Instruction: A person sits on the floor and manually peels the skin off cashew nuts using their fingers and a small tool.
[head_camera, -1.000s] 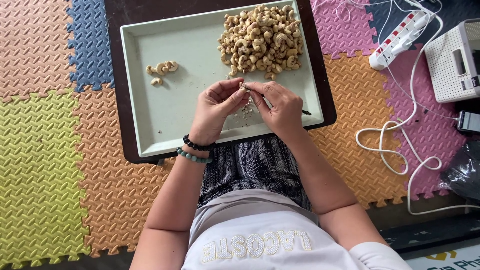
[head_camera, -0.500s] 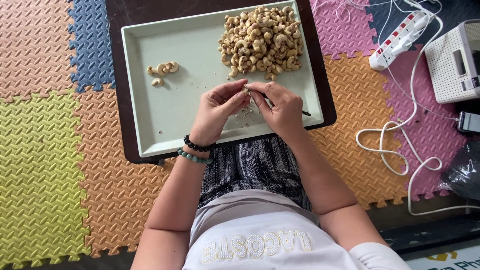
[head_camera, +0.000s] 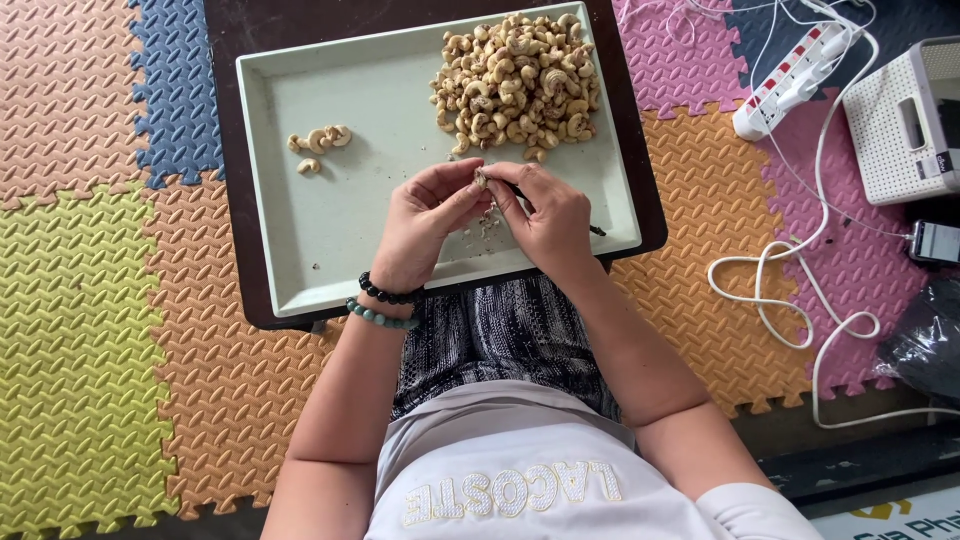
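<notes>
Right between the two sets of fingertips sits a single cashew nut (head_camera: 481, 179), held over the near half of the pale grey-green tray (head_camera: 290, 260). The left hand (head_camera: 425, 222) pinches the nut from the left with thumb and forefinger, its other fingers curled loosely beneath. The right hand (head_camera: 547, 215) closes on the same nut from the right and also grips a thin dark tool (head_camera: 560, 212), whose far end pokes out past the hand toward the tray's right rim. Bits of skin and crumbs (head_camera: 487, 226) lie on the tray just under the hands. At the tray's far right corner is a heap of unpeeled cashews (head_camera: 515, 85), and well apart on the left lies a small group of peeled cashews (head_camera: 318, 143). Two bead bracelets (head_camera: 383, 303), one black and one green, circle the left wrist. The tray rests on a dark brown board (head_camera: 225, 150) above coloured foam floor mats (head_camera: 90, 330). To the right lie a white power strip (head_camera: 790, 82), looping white cables (head_camera: 800, 300) and a white box-shaped device (head_camera: 905, 125).
</notes>
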